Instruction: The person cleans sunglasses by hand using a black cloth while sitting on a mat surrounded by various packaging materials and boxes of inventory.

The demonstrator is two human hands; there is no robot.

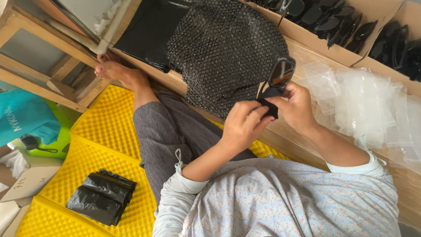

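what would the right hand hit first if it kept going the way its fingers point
The right hand points leftward at the left hand, so it would likely meet those fingers and the black sunglasses both hold; beyond them lies dark bubble wrap.

A sheet of black bubble wrap (226, 52) lies on the table (307, 52), clear plastic bags (364, 105) beside it; folded black bags (101, 196) rest on a yellow mat (105, 127).

left hand (242, 124): fingers pinched shut | right hand (296, 107): pinched shut | hands touching
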